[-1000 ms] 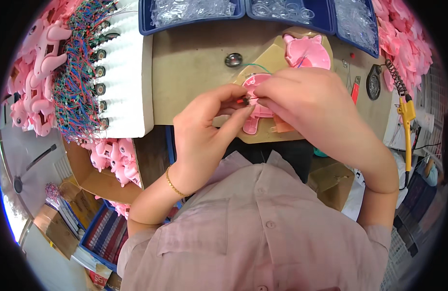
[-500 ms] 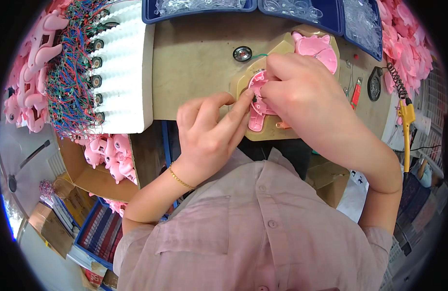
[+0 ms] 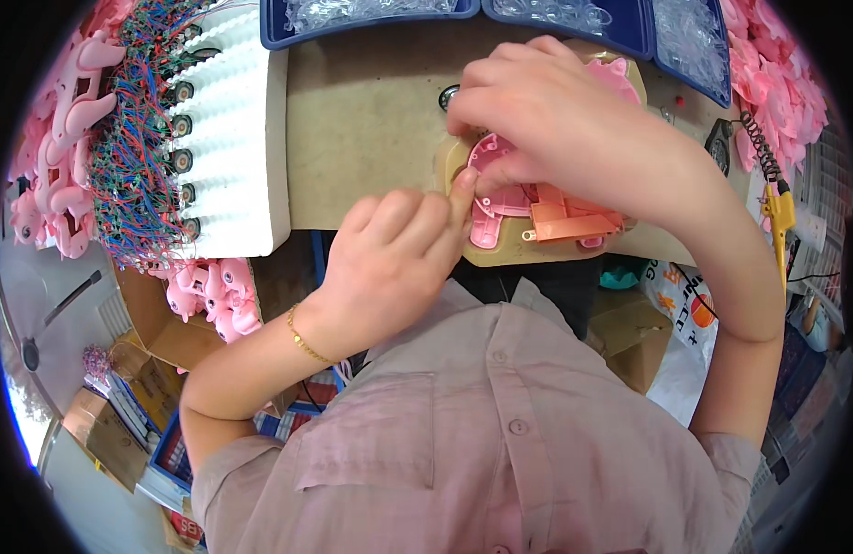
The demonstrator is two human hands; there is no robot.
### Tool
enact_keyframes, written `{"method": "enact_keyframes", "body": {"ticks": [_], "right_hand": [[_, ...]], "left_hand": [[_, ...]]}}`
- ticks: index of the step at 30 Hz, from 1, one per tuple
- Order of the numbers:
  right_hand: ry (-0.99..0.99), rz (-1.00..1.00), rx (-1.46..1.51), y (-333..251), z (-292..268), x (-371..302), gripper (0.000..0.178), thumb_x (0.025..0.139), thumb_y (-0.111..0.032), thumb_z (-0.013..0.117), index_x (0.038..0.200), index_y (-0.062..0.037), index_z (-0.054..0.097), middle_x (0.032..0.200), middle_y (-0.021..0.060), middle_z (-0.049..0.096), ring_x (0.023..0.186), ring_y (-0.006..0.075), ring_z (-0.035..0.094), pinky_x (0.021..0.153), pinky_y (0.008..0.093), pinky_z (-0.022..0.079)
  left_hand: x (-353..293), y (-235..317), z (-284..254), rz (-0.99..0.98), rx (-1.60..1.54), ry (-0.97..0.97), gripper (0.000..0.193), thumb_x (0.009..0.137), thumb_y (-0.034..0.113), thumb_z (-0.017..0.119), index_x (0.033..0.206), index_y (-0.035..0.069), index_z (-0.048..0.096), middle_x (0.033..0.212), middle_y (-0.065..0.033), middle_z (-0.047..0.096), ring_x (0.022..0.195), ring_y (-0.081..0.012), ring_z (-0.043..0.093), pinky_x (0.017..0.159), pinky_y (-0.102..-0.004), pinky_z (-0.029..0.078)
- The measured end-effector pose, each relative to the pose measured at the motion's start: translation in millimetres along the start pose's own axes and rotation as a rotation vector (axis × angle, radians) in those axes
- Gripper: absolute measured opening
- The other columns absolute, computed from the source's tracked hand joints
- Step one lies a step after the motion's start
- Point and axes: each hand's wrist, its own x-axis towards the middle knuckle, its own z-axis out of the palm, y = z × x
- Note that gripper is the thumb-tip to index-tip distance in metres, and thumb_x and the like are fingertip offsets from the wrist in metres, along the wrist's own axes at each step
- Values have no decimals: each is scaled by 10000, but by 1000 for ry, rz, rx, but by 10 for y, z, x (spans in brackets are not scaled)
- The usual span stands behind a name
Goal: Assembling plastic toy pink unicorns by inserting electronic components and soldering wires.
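A pink plastic toy shell half point(image 3: 486, 224) lies hollow side up in a tan fixture point(image 3: 514, 254). My left hand point(image 3: 394, 245) is closed, its fingers curled and its foremost fingertip pressed at the shell's left rim. What it may pinch there is hidden. Over the shell's upper part arches my right hand point(image 3: 546, 115). Its thumb reaches down into the shell and meets my left fingertip, while its other fingers bend well apart from the thumb. Inside the shell's right part sits a translucent orange piece point(image 3: 574, 220). A round black speaker point(image 3: 447, 98) is partly covered by my right fingers.
Blue bins point(image 3: 375, 35) of clear plastic parts line the far edge. A white foam block point(image 3: 251, 157) with speakers and tangled wires point(image 3: 140, 157) stands left. Pink parts point(image 3: 773, 83) are heaped far right, near a yellow tool point(image 3: 779, 210) on a coiled cord.
My right hand has lifted and shifted up-left, spreading its thumb from its fingers and uncovering the orange piece. My left hand has drawn slightly lower, its fingers more curled.
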Motion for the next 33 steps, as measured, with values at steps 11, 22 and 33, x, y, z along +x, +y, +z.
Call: {"method": "enact_keyframes", "body": {"ticks": [11,22,33], "right_hand": [[391,128,145,15,-189,-557,235,787,-209,686,933,-33,633,968,91,602,962,248,564,855,348,422],[218,338,457,81,-217,-1044,174,775,-110,652,894,11,609,896,93,591,850,249,580,742,337,464],[487,236,393,-724,316,-1314,146,743,-98,711,823,-40,605,854,89,564,789,251,566,686,351,457]], "left_hand": [[108,-92,-187,-14,-78,-93,468,704,105,621,1162,9,616,856,-37,527,819,-178,511,651,-277,428],[736,-48,-448,-48,-198,-118,171,729,145,694,880,82,645,924,-33,588,896,-222,540,752,-351,426],[895,-5,-30,-730,-1461,-100,120,910,97,601,911,-19,571,881,-25,649,814,-46,582,718,-196,464]]}}
